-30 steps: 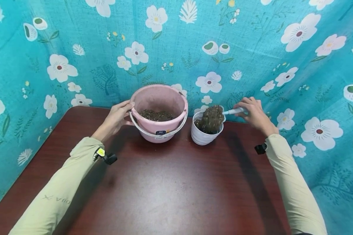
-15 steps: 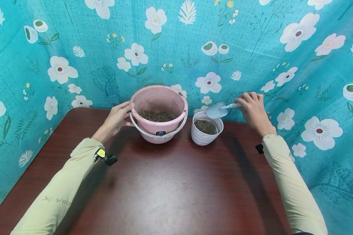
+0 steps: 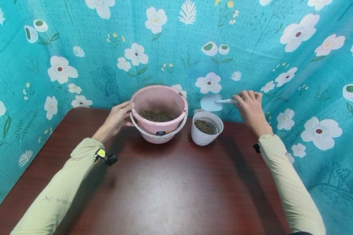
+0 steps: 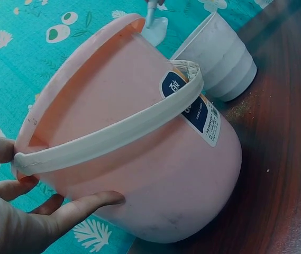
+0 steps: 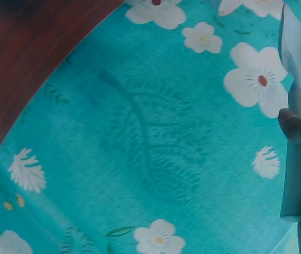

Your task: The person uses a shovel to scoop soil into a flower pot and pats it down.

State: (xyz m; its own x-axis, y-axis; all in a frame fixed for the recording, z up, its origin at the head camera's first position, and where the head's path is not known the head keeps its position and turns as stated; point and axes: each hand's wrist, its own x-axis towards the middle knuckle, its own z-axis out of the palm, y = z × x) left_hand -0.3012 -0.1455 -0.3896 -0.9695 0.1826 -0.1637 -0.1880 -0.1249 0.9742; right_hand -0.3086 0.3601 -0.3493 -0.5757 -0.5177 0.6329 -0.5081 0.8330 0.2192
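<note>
My left hand (image 3: 115, 119) grips the left rim of a pink bucket (image 3: 161, 126); dark soil (image 3: 156, 116) lies inside it. In the left wrist view the hand's fingers are at the rim, by the end of the white handle (image 4: 113, 136). My right hand (image 3: 251, 109) holds a light blue trowel (image 3: 211, 103) by its handle, above and behind a white ribbed pot (image 3: 204, 138). The trowel's blade is bare and apart from the pot. Soil (image 3: 205, 126) partly fills the pot. At the right edge of the right wrist view, the trowel handle (image 5: 295, 169) shows in the fingers.
Bucket and pot stand side by side near the back edge of a dark red-brown table (image 3: 164, 195). A teal flowered cloth (image 3: 170, 42) hangs right behind it. A few soil crumbs (image 4: 240, 108) lie on the table by the pot.
Soil has dropped off the trowel at the pot, leaving the blade bare. My right hand has then lifted the trowel up and back from the pot. The left hand stays on the bucket.
</note>
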